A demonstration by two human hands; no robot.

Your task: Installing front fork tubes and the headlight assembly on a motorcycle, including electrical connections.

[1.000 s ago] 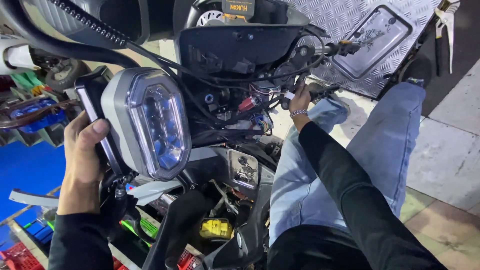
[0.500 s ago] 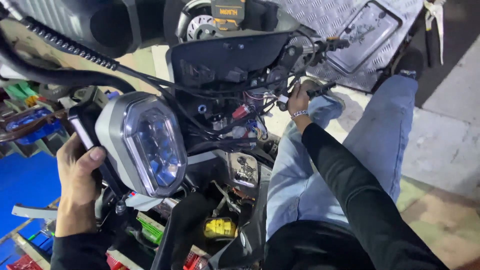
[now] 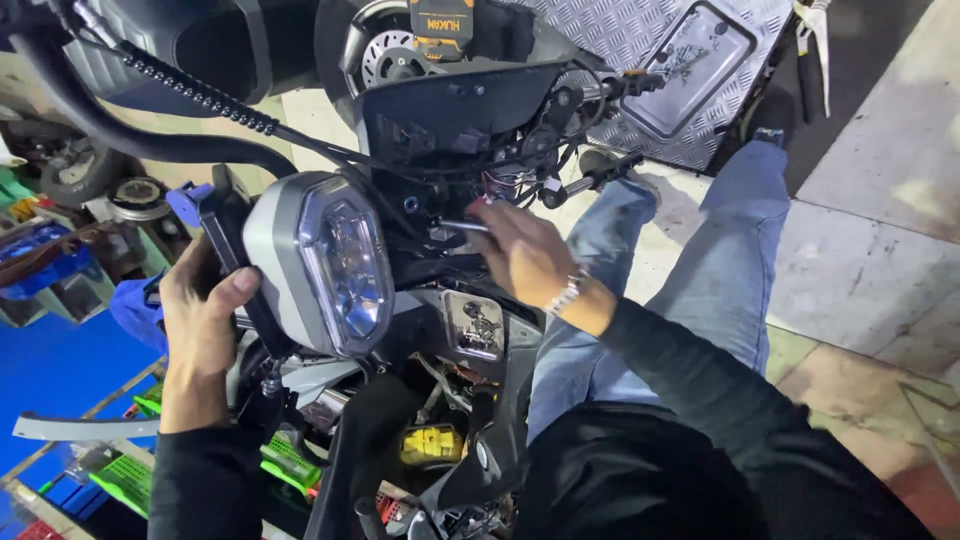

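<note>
Two bare hands work at the front of a small motorcycle, seen from above. Left hand (image 3: 205, 320) is wrapped around the black bracket (image 3: 228, 250) at the rear edge of the headlight (image 3: 320, 262), its grip clamped there, thumb on the housing side; the lamp sits tilted, lens facing right, and appears detached from its mount and held off it. Right hand (image 3: 525, 255) has its grip closed on a slim metal tool (image 3: 462, 227), whose tip points left into the opening behind the lamp, among wires and connectors (image 3: 500, 180) below the black panel (image 3: 460, 110).

Progress, as a judgement: the lamp seems already freed, with cabling and inner parts exposed; work inside the cavity looks unfinished, and nothing is refitted. What the tool tip touches cannot be told.

Edges and room: the opening is narrow, bounded by the lamp's rim on the left, the panel above and a small chromed plate (image 3: 473, 325) below. A ribbed black cable (image 3: 190, 90) and a thick hose (image 3: 110, 125) cross just above the left hand. The handlebar grip (image 3: 610, 172) lies near the right hand's knuckles. Denim-clad legs (image 3: 700, 260) fill the right side; open tiled floor (image 3: 880, 230) lies beyond. Parts bins (image 3: 130, 480) crowd the lower left.
</note>
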